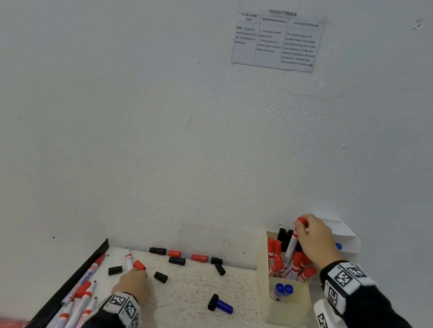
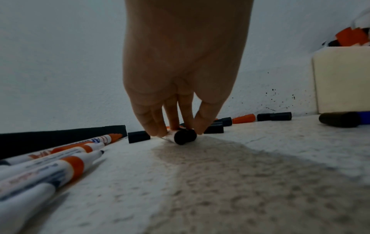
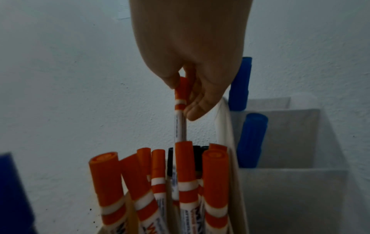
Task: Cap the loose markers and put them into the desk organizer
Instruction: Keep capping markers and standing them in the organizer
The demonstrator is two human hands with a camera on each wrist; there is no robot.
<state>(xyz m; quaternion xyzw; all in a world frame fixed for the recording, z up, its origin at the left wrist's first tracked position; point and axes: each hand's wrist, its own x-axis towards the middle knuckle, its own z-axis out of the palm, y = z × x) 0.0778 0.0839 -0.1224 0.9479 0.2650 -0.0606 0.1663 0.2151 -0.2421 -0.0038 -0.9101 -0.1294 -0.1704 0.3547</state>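
Head view: our right hand [image 1: 314, 239] pinches a red-capped marker [image 1: 293, 244] upright over the desk organizer [image 1: 287, 310]. Our left hand [image 1: 133, 284] fingers [image 2: 152, 125] pinch 1 uncapped marker [image 1: 128, 260] lying on the bench [image 1: 195, 320]

Red-capped marker [image 1: 293, 240] upright, lower end among capped red markers in cream desk organizer [image 1: 287, 312] at right, uncapped marker [image 1: 128, 259] flat at left, loose caps [image 1: 177, 260] scattered along far wall
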